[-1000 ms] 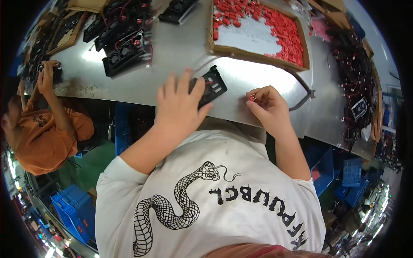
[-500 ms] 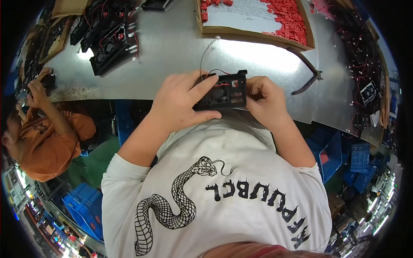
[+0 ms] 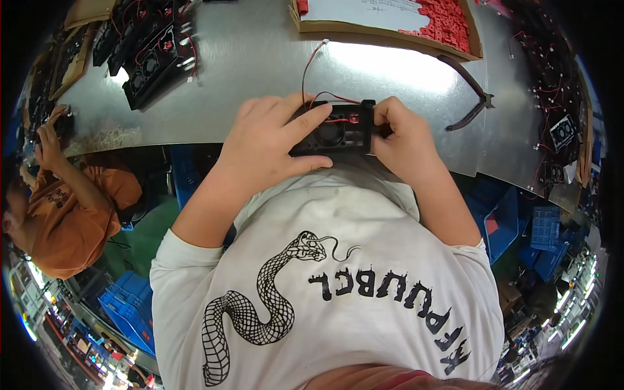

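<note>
My left hand is closed round the left part of a black plastic fan housing, thumb along its near edge and fingers over the far side. A small round fan sits inside, with a red part near the housing's right end. Red and black wires loop out at the far side to a small white plug above the table. At the right end of the housing, my right hand has its fingers curled in a pinch against the edge; anything between the fingertips is hidden.
Behind the housing is a cardboard tray of small red parts and paper. Dark-handled pliers lie to its right on the metal table. More fan housings are piled at far left. A person in orange works at left.
The housing has turned slightly in my hands, and the red part inside shows more plainly. My right hand has shifted a little away from me. The whole view has shifted slightly.
</note>
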A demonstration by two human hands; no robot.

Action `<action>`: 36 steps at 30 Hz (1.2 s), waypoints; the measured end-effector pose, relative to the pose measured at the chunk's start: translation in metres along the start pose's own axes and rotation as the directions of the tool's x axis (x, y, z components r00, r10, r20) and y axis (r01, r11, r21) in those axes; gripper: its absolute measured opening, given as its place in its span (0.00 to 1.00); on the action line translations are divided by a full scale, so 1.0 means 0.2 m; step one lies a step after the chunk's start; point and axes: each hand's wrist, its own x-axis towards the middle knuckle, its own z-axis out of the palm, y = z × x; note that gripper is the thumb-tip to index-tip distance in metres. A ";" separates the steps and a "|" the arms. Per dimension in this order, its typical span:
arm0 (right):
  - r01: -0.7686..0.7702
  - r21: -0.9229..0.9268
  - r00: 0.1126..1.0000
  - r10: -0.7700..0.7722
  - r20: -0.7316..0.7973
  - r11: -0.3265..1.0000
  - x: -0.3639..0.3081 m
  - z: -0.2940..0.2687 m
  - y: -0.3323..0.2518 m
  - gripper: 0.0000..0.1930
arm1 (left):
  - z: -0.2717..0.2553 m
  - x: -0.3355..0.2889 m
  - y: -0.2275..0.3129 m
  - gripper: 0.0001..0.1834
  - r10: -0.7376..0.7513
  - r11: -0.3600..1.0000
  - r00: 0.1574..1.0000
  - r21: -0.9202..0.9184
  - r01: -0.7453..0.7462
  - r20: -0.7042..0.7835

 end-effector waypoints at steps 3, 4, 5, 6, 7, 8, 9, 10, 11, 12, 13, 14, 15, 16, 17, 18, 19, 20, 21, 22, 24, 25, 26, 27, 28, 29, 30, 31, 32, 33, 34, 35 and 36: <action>-0.066 0.010 0.994 0.065 0.084 0.998 0.00 -0.03 0.03 0.13 | -0.01 0.01 0.00 0.38 -0.011 1.000 1.000 0.010 0.011 0.027; 0.054 -0.009 0.998 -0.054 -0.020 0.998 0.00 -0.05 0.03 0.13 | -0.01 0.01 0.00 0.38 -0.012 1.000 1.000 0.014 0.011 0.026; 0.169 -0.040 0.978 -0.173 -0.114 0.985 -0.01 -0.07 0.03 0.12 | -0.01 0.01 0.01 0.38 -0.023 1.000 0.999 0.010 0.022 0.036; 0.172 -0.038 0.978 -0.175 -0.109 0.984 -0.01 -0.08 0.03 0.12 | -0.02 0.01 0.01 0.37 -0.034 0.999 0.998 0.007 0.033 0.046; 0.237 -0.025 0.962 -0.238 -0.132 0.971 -0.01 -0.10 0.03 0.12 | -0.02 0.01 0.02 0.37 -0.039 0.999 0.998 0.007 0.039 0.045; 0.296 -0.017 0.942 -0.295 -0.161 0.955 -0.01 -0.11 0.02 0.12 | -0.02 0.02 0.02 0.37 -0.031 0.999 0.998 0.025 0.030 0.048; 0.293 -0.018 0.942 -0.292 -0.164 0.956 -0.01 -0.11 0.01 0.12 | -0.02 0.03 0.03 0.37 -0.022 0.999 0.998 0.044 0.020 0.051; 0.326 -0.067 0.928 -0.332 -0.167 0.943 0.00 -0.10 -0.01 0.11 | -0.02 0.03 0.04 0.37 -0.019 0.999 0.998 0.043 0.017 0.052; 0.358 -0.118 0.912 -0.374 -0.172 0.926 0.02 -0.10 -0.03 0.11 | -0.02 0.03 0.04 0.37 -0.019 0.998 0.998 0.055 0.016 0.057; 0.356 -0.120 0.911 -0.372 -0.176 0.927 0.02 -0.10 -0.04 0.11 | -0.02 0.04 0.04 0.37 -0.019 0.998 0.998 0.067 0.015 0.062; 0.277 -0.067 0.951 -0.284 -0.122 0.958 0.02 -0.10 -0.05 0.11 | -0.02 0.04 0.04 0.37 -0.015 0.998 0.998 0.067 0.011 0.063; 0.194 -0.017 0.979 -0.195 -0.060 0.981 0.02 -0.11 -0.06 0.12 | -0.02 0.03 0.04 0.37 -0.026 0.997 0.997 0.069 0.021 0.071; 0.194 -0.014 0.979 -0.194 -0.060 0.981 0.02 -0.12 -0.06 0.12 | -0.02 0.03 0.04 0.37 -0.037 0.997 0.996 0.071 0.032 0.079; 0.155 0.066 0.988 -0.155 -0.010 0.986 0.03 -0.13 -0.07 0.12 | -0.02 0.03 0.04 0.37 -0.039 0.997 0.996 0.072 0.033 0.082; 0.109 0.142 0.992 -0.116 0.043 0.984 0.03 -0.13 -0.08 0.12 | -0.02 0.03 0.04 0.37 -0.036 0.997 0.997 0.070 0.031 0.070; 0.106 0.143 0.993 -0.113 0.044 0.984 0.03 -0.13 -0.08 0.12 | -0.02 0.03 0.04 0.37 -0.034 0.997 0.998 0.069 0.030 0.059; 0.107 0.086 0.993 -0.111 0.038 0.991 0.03 -0.12 -0.09 0.11 | -0.02 0.03 0.04 0.37 -0.035 0.997 0.997 0.067 0.031 0.063; 0.111 0.026 0.993 -0.112 0.032 0.994 0.04 -0.12 -0.10 0.11 | -0.02 0.03 0.04 0.37 -0.027 0.997 0.997 0.067 0.022 0.069; 0.110 0.025 0.993 -0.111 0.032 0.994 0.05 -0.11 -0.10 0.11 | -0.03 0.03 0.05 0.37 -0.019 0.998 0.997 0.068 0.014 0.075; 0.129 -0.027 0.992 -0.129 0.002 0.991 0.05 -0.10 -0.11 0.11 | -0.03 0.03 0.05 0.37 -0.019 0.998 0.997 0.068 0.014 0.075; 0.147 -0.078 0.988 -0.150 -0.028 0.986 0.05 -0.09 -0.12 0.10 | -0.03 0.03 0.05 0.37 -0.011 0.996 0.997 0.087 0.004 0.080; 0.151 -0.103 0.986 -0.157 -0.056 0.983 0.05 -0.09 -0.12 0.10 | -0.03 0.03 0.05 0.37 -0.010 0.996 0.997 0.088 0.003 0.080; 0.154 -0.131 0.982 -0.166 -0.086 0.979 0.05 -0.09 -0.13 0.10 | -0.03 0.04 0.05 0.37 -0.014 0.997 0.997 0.083 0.007 0.081; 0.156 -0.133 0.982 -0.169 -0.090 0.979 0.04 -0.09 -0.12 0.10 | -0.03 0.05 0.05 0.37 -0.017 0.997 0.997 0.077 0.011 0.081; 0.161 -0.148 0.981 -0.175 -0.087 0.976 0.04 -0.08 -0.12 0.09 | -0.03 0.05 0.06 0.37 -0.012 0.997 0.997 0.080 0.006 0.077; 0.166 -0.168 0.979 -0.182 -0.088 0.972 0.04 -0.09 -0.11 0.09 | -0.03 0.05 0.06 0.37 -0.020 0.997 0.996 0.078 0.013 0.089; 0.169 -0.176 0.977 -0.188 -0.097 0.970 0.06 -0.10 -0.11 0.09 | -0.03 0.06 0.06 0.37 -0.026 0.997 0.995 0.077 0.019 0.100; 0.172 -0.144 0.984 -0.178 -0.029 0.975 0.08 -0.13 -0.11 0.10 | -0.03 0.07 0.05 0.37 -0.017 0.997 0.996 0.081 0.010 0.089; 0.177 -0.106 0.984 -0.173 0.042 0.978 0.10 -0.15 -0.11 0.10 | -0.03 0.08 0.06 0.36 -0.015 0.996 0.995 0.093 0.006 0.094; 0.190 -0.110 0.982 -0.187 0.039 0.976 0.15 -0.20 -0.10 0.10 | -0.03 0.07 0.05 0.36 -0.017 0.994 0.995 0.107 0.007 0.097; 0.153 0.020 0.986 -0.154 0.059 0.988 0.24 -0.27 -0.09 0.11 | -0.03 0.07 0.04 0.36 -0.021 0.993 0.996 0.117 0.012 0.084; 0.103 0.144 0.990 -0.115 0.078 0.984 0.32 -0.34 -0.05 0.12 | -0.04 0.07 0.05 0.36 -0.035 0.994 0.995 0.109 0.025 0.094; 0.137 -0.027 0.987 -0.139 -0.078 0.990 0.47 -0.42 0.07 0.13 | -0.04 0.08 0.05 0.36 -0.041 0.994 0.994 0.100 0.031 0.105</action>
